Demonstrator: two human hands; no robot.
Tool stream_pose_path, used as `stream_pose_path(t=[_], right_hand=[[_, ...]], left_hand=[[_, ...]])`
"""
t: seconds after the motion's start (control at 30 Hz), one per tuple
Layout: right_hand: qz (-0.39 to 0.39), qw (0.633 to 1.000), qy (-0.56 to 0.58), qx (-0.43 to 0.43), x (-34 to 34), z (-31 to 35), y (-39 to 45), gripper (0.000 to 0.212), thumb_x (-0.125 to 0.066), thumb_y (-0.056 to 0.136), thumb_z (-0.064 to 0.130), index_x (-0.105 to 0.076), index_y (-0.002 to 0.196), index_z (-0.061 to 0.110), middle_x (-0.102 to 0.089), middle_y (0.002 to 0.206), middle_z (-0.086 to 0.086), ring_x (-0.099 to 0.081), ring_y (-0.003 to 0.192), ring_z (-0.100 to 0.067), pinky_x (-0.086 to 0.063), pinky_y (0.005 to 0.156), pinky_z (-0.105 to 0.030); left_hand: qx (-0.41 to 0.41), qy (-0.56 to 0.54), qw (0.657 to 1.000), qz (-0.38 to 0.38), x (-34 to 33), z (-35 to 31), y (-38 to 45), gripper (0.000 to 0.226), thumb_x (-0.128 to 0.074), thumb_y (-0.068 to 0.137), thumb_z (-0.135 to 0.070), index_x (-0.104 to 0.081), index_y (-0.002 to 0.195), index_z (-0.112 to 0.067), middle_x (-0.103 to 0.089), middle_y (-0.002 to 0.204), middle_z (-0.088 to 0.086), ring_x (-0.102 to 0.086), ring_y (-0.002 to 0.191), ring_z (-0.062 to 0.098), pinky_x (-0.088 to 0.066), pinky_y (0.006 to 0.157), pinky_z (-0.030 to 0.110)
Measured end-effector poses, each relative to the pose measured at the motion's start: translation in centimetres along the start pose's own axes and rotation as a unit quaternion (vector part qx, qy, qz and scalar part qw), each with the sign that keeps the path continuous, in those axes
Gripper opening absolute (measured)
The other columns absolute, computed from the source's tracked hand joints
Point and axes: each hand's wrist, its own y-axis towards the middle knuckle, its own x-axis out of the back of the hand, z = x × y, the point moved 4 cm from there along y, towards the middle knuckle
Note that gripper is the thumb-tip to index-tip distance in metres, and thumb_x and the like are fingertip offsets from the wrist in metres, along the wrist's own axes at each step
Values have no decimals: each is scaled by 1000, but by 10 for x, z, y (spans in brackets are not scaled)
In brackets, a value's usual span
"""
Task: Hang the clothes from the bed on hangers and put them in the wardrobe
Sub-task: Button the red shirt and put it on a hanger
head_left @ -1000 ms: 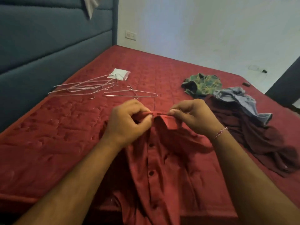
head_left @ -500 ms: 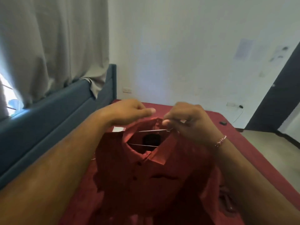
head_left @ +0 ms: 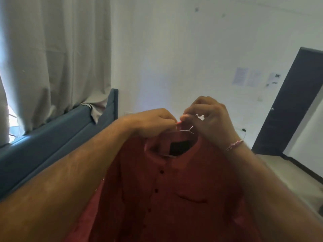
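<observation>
A red button-up shirt (head_left: 167, 193) hangs in front of me on a thin wire hanger (head_left: 185, 131), held up in the air. My left hand (head_left: 152, 122) pinches the back of the shirt's collar at the top. My right hand (head_left: 209, 117) grips the hanger's hook and neck, fingers curled round the wire. The shirt front with its dark buttons and chest pocket faces me. The bed is almost wholly hidden behind the shirt; a strip of red cover (head_left: 89, 213) shows at the lower left.
A blue padded headboard (head_left: 52, 142) runs along the left under grey curtains (head_left: 52, 55). A white wall lies straight ahead. A dark door (head_left: 288, 105) stands at the right, with pale floor (head_left: 288, 172) beside it.
The shirt went from lying on the bed to hanging lifted in the air on the hanger. My view rose from the bed to the wall, and both hands moved up and slightly right.
</observation>
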Motion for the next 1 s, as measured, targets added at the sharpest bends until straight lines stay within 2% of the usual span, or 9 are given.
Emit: stream_pose_path(t=[0.1, 0.2, 0.27, 0.33, 0.43, 0.6, 0.73, 0.93, 1.0], right_hand=[[20, 1000, -7, -18, -10, 3, 4, 16, -75, 85, 45, -78, 83, 30, -63, 83, 15, -58, 76, -11, -51, 67, -40], [17, 995, 62, -72, -9, -7, 0, 16, -75, 92, 38, -77, 100, 25, -71, 87, 11, -67, 79, -13, -52, 68, -28], [71, 986, 66, -134, -7, -18, -9, 33, -73, 91, 50, -71, 117, 29, -74, 93, 12, -71, 87, -9, -55, 75, -24], [153, 978, -26, -139, -15, -25, -18, 32, -72, 90, 54, -73, 112, 30, -76, 92, 12, -71, 87, -7, -57, 80, -34], [137, 974, -109, -144, -20, -24, -23, 23, -63, 94, 41, -77, 95, 22, -73, 76, 5, -68, 73, -15, -54, 71, -42], [79, 959, -173, -208, 13, -7, -37, 28, -56, 97, 38, -74, 87, 19, -64, 67, 7, -57, 63, -5, -46, 63, -31], [46, 939, -206, -272, 47, 25, -55, 37, -54, 101, 29, -51, 64, 33, -48, 58, 14, -45, 56, -2, -35, 57, -21], [10, 891, -275, -360, 115, 100, -92, 38, -51, 104, 33, -64, 76, 11, -60, 70, -8, -57, 65, -16, -45, 65, -36], [7, 880, -302, -368, 139, 133, -102, 31, -54, 104, 32, -71, 81, 19, -66, 73, 4, -59, 68, -8, -48, 65, -31]], left_hand=[[-28, 79, 996, 1, -4, -3, 6, 30, -65, 90, -36, -61, 75, -11, -51, 62, -5, -47, 57, 11, -40, 60, 33], [-59, 89, 990, -92, 4, 19, 19, 31, -72, 90, -34, -60, 68, -16, -51, 56, -5, -44, 49, 6, -36, 54, 29], [-71, 63, 987, -132, 15, 40, 25, 25, -75, 91, -30, -68, 73, -15, -59, 59, 0, -47, 50, 3, -36, 53, 23], [-87, 10, 986, -140, 25, 54, 31, 18, -76, 91, -26, -73, 78, -15, -66, 64, 4, -52, 54, 3, -41, 57, 25], [-140, -27, 987, -76, 33, 62, 50, 15, -75, 93, -23, -72, 79, -18, -64, 64, -2, -55, 58, 7, -43, 60, 28], [-218, 26, 976, -4, 45, 73, 81, 31, -73, 92, -48, -68, 77, -23, -59, 61, -6, -52, 55, 4, -40, 55, 25], [-297, -31, 954, -21, 37, 55, 94, 41, -70, 95, -41, -61, 66, -14, -44, 53, -7, -40, 50, 6, -31, 51, 28], [-379, -128, 914, 66, 1, -20, 88, 29, -75, 94, -30, -71, 69, -16, -54, 54, 1, -45, 51, 5, -34, 50, 23], [-398, -149, 900, 92, -10, -48, 77, 24, -78, 92, -29, -75, 73, -14, -61, 58, 6, -48, 53, 5, -37, 52, 24]])
